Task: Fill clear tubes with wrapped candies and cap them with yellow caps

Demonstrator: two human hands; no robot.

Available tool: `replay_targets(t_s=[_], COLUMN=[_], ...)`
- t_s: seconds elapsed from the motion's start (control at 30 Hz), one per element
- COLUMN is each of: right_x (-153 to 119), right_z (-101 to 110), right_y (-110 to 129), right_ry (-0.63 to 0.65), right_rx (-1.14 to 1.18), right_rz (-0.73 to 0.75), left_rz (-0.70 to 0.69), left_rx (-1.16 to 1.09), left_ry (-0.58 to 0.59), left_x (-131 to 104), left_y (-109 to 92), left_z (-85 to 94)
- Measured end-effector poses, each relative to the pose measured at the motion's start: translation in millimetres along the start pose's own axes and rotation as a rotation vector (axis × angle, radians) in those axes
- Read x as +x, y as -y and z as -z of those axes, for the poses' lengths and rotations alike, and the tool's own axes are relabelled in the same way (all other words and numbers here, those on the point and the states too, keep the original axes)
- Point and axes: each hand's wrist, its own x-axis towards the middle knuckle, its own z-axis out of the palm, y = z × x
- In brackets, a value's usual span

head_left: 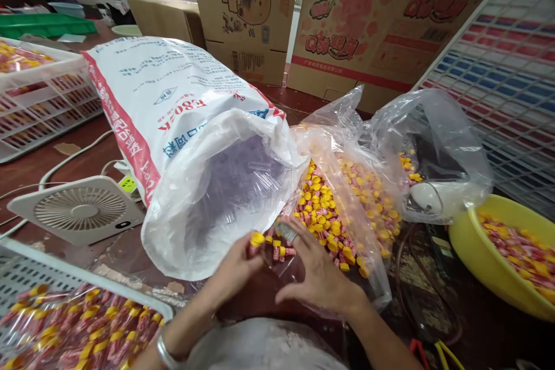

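The left hand (237, 266) is pinching a yellow-capped tube (256, 240) just outside the white sack (173, 202); the right hand (319, 274) (thumb spreading wide) is curving beside some loose capped tubes (276, 251)

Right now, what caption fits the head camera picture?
Left hand holds a yellow-capped piece, right hand nearby, beside an open sack.

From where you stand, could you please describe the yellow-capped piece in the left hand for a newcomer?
Find the big white sack lying with its mouth open. Just in front of that mouth is the left hand, holding a small yellow-capped piece. Unlike the loose pieces near the right hand, this one is gripped, with its cap uppermost.
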Motion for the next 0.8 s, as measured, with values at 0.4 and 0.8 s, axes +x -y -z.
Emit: replay_targets(t_s=[0.4,0.8], right_x=[-3.4,-3.0], right_z=[-33.3,-24.1], right_y=[-20.9,-16.0], right_ry=[0.213,-0.059], right_rx=[-0.375,0.001], right_rz=[0.063,-0.121], left_rz=[-0.124,-0.160], left_rx=[1.031,0.763], left_ry=[-0.104,-0.019], left_x=[36.9,7.9], left_y=[39.2,51.3], left_z=[64.2,48.8])
